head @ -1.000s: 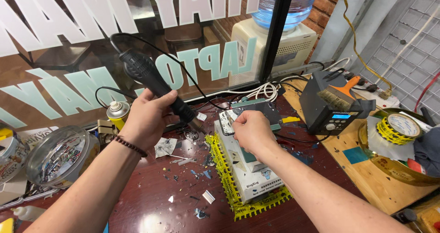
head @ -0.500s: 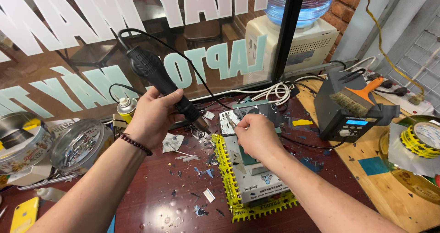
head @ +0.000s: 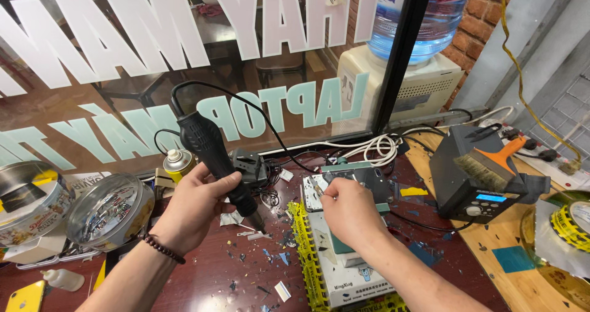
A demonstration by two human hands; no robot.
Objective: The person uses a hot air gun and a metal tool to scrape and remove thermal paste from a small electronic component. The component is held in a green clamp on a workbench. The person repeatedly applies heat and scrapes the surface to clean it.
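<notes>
My left hand [head: 195, 207] grips a black hot-air wand [head: 212, 155] by its handle, nozzle tilted down toward the dark red table [head: 203, 275], cord looping up behind it. My right hand [head: 347, 214] pinches a thin metal tool [head: 317, 189] against a small phone part [head: 310, 192]. That part lies on a white block [head: 350, 281] with a yellow toothed edge [head: 306, 257]. A grey phone frame [head: 359, 178] lies just behind my right hand.
A black rework station [head: 476, 180] with a lit display carries an orange-handled brush [head: 491, 161]. Round metal tins [head: 107, 210] stand at the left, a small spray can [head: 178, 163] behind the wand. A yellow tape roll [head: 571, 223] lies far right. Glass chips litter the table.
The view has shifted, so the rework station and brush now sit further right. My hands hold the same grips, and the wand's nozzle has dipped closer to the table.
</notes>
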